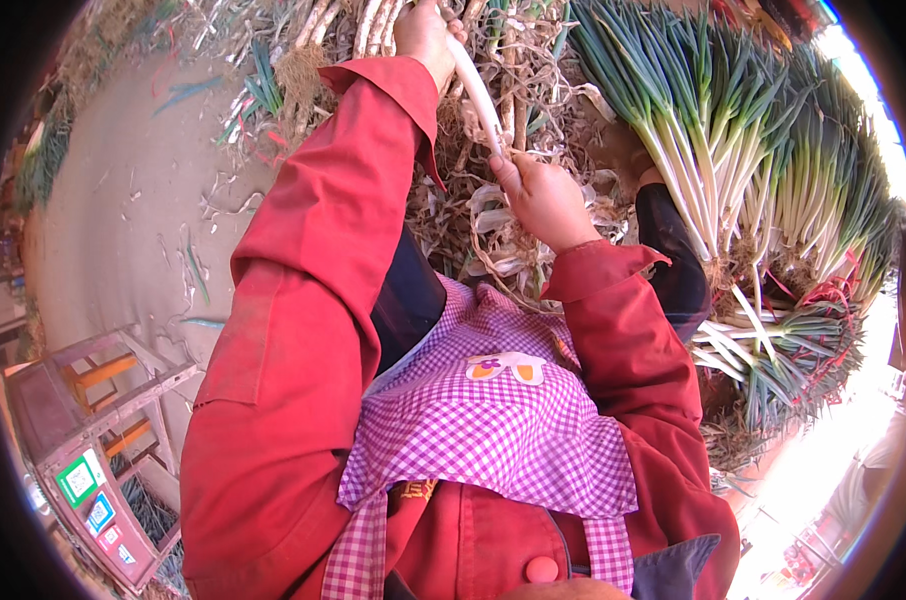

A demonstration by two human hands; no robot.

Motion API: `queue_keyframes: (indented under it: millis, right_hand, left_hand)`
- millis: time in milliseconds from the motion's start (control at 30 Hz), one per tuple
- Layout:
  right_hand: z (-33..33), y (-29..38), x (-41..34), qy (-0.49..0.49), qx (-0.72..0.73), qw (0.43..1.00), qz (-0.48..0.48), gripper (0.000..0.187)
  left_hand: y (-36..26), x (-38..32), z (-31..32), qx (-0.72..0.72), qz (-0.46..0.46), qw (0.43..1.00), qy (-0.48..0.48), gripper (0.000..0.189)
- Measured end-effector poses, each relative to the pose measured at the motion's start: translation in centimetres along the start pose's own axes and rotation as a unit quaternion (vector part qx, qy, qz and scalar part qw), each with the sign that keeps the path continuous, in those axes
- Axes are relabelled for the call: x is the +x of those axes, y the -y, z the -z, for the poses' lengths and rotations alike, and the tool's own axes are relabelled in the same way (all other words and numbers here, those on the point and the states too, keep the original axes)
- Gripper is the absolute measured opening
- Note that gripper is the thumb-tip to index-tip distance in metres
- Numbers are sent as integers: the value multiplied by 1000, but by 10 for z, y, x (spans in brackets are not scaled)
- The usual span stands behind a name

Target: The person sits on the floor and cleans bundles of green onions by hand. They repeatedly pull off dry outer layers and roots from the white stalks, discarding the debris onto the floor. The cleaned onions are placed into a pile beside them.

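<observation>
A white-stemmed Chinese scallion (475, 90) runs at a slant between my two hands. My left hand (425, 41) is closed around its upper part at the top edge of the view, so the leaf end is mostly hidden. At the lower, root end, my right hand (549, 201) grips it between thumb and fingers. Untrimmed scallions (370, 30) with brown outer skins and hairy roots (301, 79) lie beyond and beside my left hand. Under both hands spreads a heap of dry peeled skins (453, 232).
Bunches of cleaned scallions (715, 142) with green tops stand at the right. More lie below them beside red ties (835, 292). A wooden stool-like frame (93, 412) bearing printed codes stands lower left. Leaf scraps (196, 274) litter the floor (115, 232). A checked apron (490, 420) covers my lap.
</observation>
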State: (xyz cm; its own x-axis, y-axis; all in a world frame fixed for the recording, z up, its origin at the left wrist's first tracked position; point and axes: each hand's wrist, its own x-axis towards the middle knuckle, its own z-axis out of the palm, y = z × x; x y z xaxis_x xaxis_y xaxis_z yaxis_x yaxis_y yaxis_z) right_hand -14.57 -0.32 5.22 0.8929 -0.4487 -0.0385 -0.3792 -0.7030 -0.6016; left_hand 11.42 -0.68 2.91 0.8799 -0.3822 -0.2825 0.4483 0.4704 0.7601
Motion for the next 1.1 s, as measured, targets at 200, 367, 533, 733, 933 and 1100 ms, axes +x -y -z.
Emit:
queue_keyframes:
  millis: [200,367,533,733,933,1100]
  right_hand:
    - [-15,-15,-8,-85,58,995,-2,41]
    - [-18,-17,-7,-83,115,985,-101,36]
    - [-10,-30,-7,117,545,809,-187,31]
    - [-8,-64,5,-46,422,880,-213,37]
    - [-4,-145,-25,-98,78,975,-182,41]
    - [-4,-144,-47,-50,-198,970,-129,49]
  left_hand:
    - [-3,-20,-10,26,-3,1000,1,26]
    - [4,-18,-9,42,-23,999,-8,27]
    - [17,2,3,-77,98,989,83,23]
    - [14,-6,13,-40,171,960,217,31]
    - [2,-28,11,114,120,980,111,25]
    - [11,-31,10,75,136,986,62,16]
